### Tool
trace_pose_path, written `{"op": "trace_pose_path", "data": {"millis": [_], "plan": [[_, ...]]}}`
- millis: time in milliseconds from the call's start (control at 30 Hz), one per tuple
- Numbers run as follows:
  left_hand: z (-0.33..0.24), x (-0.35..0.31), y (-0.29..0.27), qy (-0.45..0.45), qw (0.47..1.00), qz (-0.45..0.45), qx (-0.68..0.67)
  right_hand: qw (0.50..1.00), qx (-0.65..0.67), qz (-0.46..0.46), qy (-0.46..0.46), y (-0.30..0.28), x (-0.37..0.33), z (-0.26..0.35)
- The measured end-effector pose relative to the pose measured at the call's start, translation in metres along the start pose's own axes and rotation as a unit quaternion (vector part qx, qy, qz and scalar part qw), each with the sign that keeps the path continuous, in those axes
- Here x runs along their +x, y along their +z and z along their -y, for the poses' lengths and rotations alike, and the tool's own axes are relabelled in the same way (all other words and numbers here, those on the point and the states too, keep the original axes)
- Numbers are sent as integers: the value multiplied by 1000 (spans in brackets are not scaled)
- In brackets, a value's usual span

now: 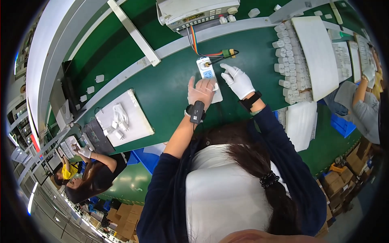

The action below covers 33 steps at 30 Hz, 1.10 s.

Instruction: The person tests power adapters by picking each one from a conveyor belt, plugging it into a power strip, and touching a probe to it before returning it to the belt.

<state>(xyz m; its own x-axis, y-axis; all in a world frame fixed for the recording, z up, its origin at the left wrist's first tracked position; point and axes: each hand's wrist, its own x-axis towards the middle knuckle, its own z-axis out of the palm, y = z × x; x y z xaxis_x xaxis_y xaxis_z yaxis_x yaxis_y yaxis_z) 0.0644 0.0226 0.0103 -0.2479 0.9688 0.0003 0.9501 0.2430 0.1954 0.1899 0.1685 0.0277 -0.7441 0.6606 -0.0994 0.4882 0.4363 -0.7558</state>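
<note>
A white power strip (pixel 218 95) with blue socket faces lies on the green bench in front of me. A black-corded plug (pixel 207 65) sits at its far end, and the cord runs to a yellow-green connector (pixel 229 53) with coloured wires. My left hand (pixel 201 92), in a thin translucent glove, is bent over the strip's middle, one finger sticking out at the side. It hides part of the strip and whatever may lie beneath. Just right of the strip, my white-gloved right hand (pixel 239 82) holds nothing, its thumb and fingers apart.
A bench instrument (pixel 198 14) stands on the shelf ahead. Rows of small white chargers (pixel 287 60) line the right side beside a white board (pixel 314 52). At left, a white board (pixel 139 121) carries chargers and a coiled white cable (pixel 120 115). Co-workers sit on both sides.
</note>
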Motion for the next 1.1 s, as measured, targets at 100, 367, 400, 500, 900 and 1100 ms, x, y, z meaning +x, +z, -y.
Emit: {"op": "trace_pose_path", "data": {"millis": [100, 367, 400, 500, 900, 1100], "plan": [[4, 2, 3, 2, 1000, 17, -24, 1000, -2, 1, 0, 0, 8, 3], [31, 18, -3, -59, 927, -72, -362, 995, 25, 98, -21, 20, 45, 13], [34, 33, -8, -102, 918, -94, -372, 995, 20, 73, -68, 23, 51, 9], [53, 62, 10, -89, 931, -96, -340, 985, 12, 34, -168, 25, 59, 16], [89, 72, -21, -239, 589, -201, -746, 984, 111, 133, -35, 5, -15, 15], [208, 122, -3, -200, 927, -189, -256, 987, -88, 44, -128, 18, -23, 26]]}}
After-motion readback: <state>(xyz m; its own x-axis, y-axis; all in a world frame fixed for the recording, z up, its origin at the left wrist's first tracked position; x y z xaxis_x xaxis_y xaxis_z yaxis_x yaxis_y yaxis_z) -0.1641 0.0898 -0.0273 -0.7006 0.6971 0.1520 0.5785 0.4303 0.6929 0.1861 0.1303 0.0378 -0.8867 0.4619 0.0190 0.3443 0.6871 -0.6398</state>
